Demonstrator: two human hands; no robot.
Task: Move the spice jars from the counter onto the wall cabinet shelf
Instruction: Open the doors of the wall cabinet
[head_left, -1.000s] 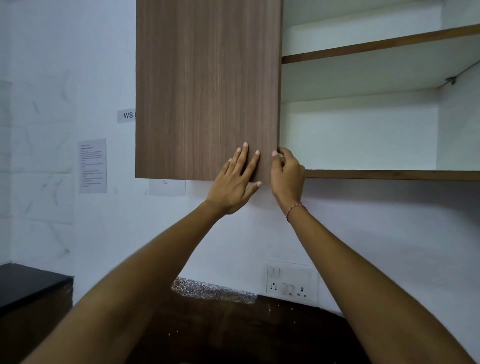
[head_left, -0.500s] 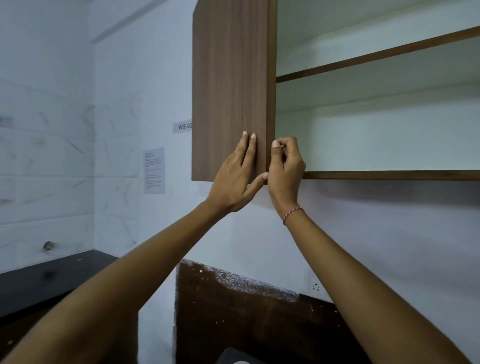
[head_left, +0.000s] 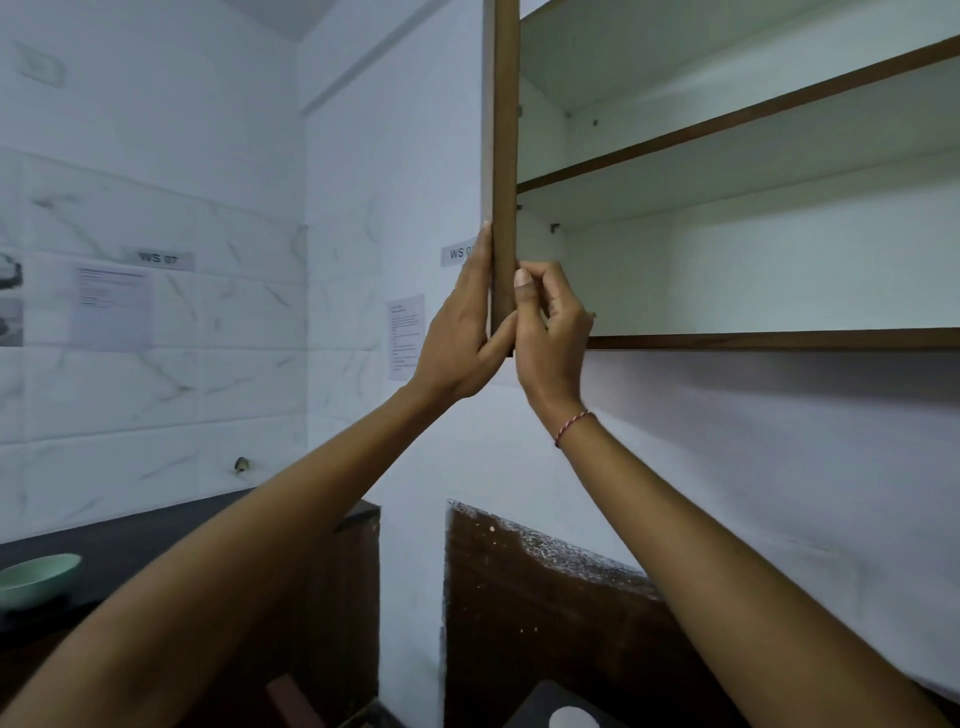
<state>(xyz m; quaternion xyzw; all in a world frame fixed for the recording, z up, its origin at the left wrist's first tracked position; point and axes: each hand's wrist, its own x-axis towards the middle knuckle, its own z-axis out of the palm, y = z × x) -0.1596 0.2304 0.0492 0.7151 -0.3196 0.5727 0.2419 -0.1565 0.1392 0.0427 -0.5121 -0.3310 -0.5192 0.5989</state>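
Observation:
The wall cabinet's wooden door (head_left: 504, 171) stands swung out and shows edge-on. My left hand (head_left: 462, 332) lies flat against its outer face, thumb hooked under the lower corner. My right hand (head_left: 550, 322) pinches the door's lower edge from the inner side. Behind the door the white cabinet interior shows a bare lower shelf (head_left: 779, 340) and an upper shelf (head_left: 727, 124). No spice jars are in view.
A black counter (head_left: 156, 525) runs along the left tiled wall with a pale green bowl (head_left: 36, 579) on it. Paper notices hang on the walls. A dark brown backsplash panel (head_left: 545, 613) sits below the cabinet. A white round object (head_left: 571, 719) shows at the bottom edge.
The cabinet door has swung open from facing me to edge-on, with both hands following its lower corner. The view has turned left, bringing the left wall, counter and bowl into sight.

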